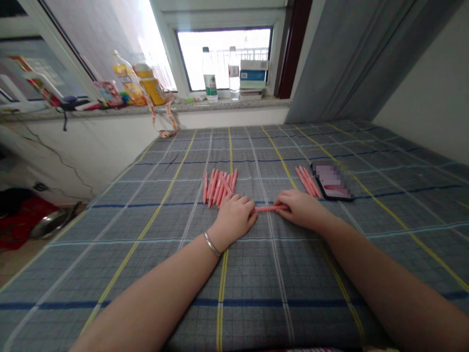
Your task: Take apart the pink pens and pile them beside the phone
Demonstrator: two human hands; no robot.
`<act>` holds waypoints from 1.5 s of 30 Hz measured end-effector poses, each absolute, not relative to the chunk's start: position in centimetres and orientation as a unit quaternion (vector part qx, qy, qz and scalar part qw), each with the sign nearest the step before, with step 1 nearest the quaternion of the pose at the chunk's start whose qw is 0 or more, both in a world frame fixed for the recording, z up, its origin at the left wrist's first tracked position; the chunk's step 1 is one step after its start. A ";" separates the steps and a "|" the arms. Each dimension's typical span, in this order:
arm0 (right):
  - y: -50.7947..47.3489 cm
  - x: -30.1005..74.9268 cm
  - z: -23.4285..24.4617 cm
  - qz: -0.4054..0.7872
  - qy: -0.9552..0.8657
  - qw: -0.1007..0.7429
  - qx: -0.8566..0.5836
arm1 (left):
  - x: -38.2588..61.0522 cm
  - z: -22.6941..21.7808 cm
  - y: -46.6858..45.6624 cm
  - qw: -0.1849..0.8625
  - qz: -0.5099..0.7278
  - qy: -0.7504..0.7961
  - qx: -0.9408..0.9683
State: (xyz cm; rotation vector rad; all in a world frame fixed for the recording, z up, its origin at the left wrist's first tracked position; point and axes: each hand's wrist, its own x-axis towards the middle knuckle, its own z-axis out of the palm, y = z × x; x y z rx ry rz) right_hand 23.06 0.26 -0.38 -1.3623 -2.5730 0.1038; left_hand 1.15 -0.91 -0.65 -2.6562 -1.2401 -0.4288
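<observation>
Slippage looks the likeliest trouble: the pink pen (269,209) lies level just above the bed (256,293) at the middle of the frame, held only by its ends; the left hand (234,215) is curled knuckles-up with its fingers closed on the left end, and the right hand (300,208) has its fingers pinched shut round the right end. With so shallow a hold, a pull or twist from either side could, I judge, spring one end free; the sheet is soft and may be uneven, so a dropped pen could roll off into the others.

Just above the left hand sits a loose pile of pink pens (220,186), nearly touching the knuckles; a nudge would probably scatter it. Up and right of the right hand lies a smaller row of pens (308,181), hard against a phone (333,183); a wide sweep of that hand might knock both.

Nothing stands between the two hands; a bracelet (211,243) rings the left wrist. Far off, along the top of the frame, the windowsill (227,103) carries water bottles (210,73), orange bottles (146,85) and a box (252,73).
</observation>
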 end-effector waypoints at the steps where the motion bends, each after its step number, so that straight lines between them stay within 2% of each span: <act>1: 0.2 23.0 -0.4 0.030 -0.873 0.112 -0.474 | 1.1 -0.7 -0.9 0.089 -0.144 -0.418 -0.893; 6: 0.1 22.8 -0.4 0.039 -0.874 0.136 -0.466 | 1.2 -0.4 -1.0 0.105 -0.149 -0.413 -0.892; 9: 0.2 22.3 -0.6 0.116 -0.872 0.159 -0.448 | 1.5 -0.2 -1.2 0.128 -0.146 -0.380 -0.904; 12: 0.1 21.8 -1.0 0.201 -0.862 0.148 -0.441 | 1.8 0.0 -1.6 0.143 -0.133 -0.340 -0.920; 14: -0.1 21.6 -1.2 0.216 -0.861 0.137 -0.440 | 2.0 0.0 -1.9 0.147 -0.119 -0.330 -0.925; 27: -0.7 21.1 -1.0 0.111 -0.885 0.091 -0.442 | 1.9 0.1 -2.3 0.143 -0.074 -0.394 -0.905; 39: -1.2 20.0 -0.7 -0.031 -0.900 -0.012 -0.435 | 2.0 -0.1 -2.2 0.102 -0.070 -0.424 -0.897; 45: -1.2 19.9 -0.7 -0.044 -0.905 -0.014 -0.422 | 2.1 -0.5 -2.2 0.089 -0.052 -0.447 -0.889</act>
